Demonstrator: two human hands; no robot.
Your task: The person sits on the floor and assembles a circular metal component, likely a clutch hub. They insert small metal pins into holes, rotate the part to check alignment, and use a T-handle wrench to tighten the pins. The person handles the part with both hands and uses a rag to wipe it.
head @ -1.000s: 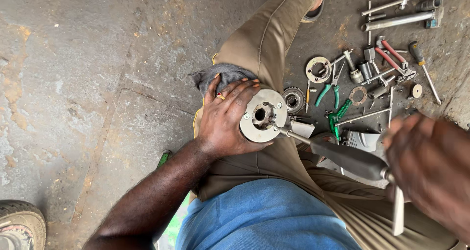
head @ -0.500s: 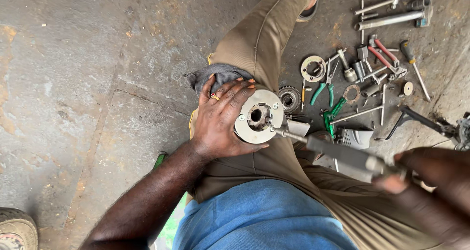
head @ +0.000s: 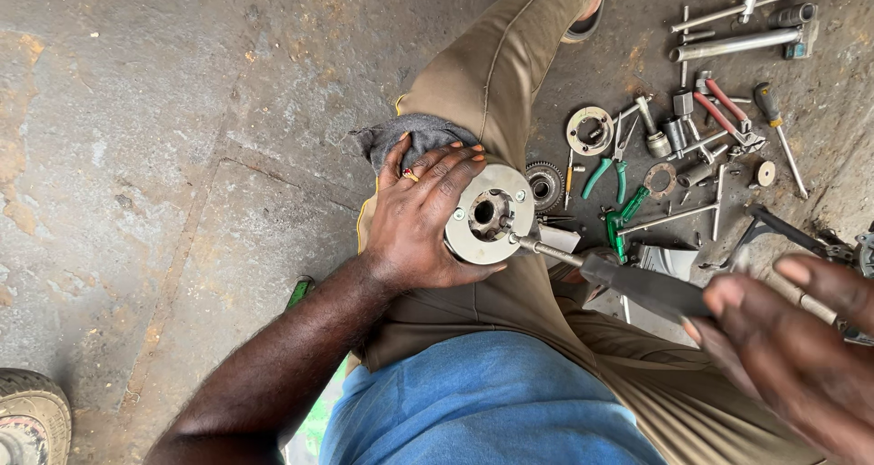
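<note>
My left hand (head: 417,217) grips a round metal flange disc (head: 490,214) with a central bore and several bolts, held against my thigh over a grey rag (head: 411,138). A screwdriver (head: 619,274) with a dark handle has its tip on a bolt at the disc's lower right rim. My right hand (head: 797,351), close to the camera and blurred, holds the end of that handle with its fingers spread around it.
Tools lie scattered on the concrete floor at the right: green-handled pliers (head: 603,171), red-handled pliers (head: 726,110), a toothed gear (head: 545,185), a ring-shaped part (head: 590,130), long steel bars (head: 736,41), sockets and bits. A tyre (head: 29,424) shows at the bottom left.
My right hand has shifted along the screwdriver handle and the view has drifted slightly. The left hand keeps its grip on the disc.
</note>
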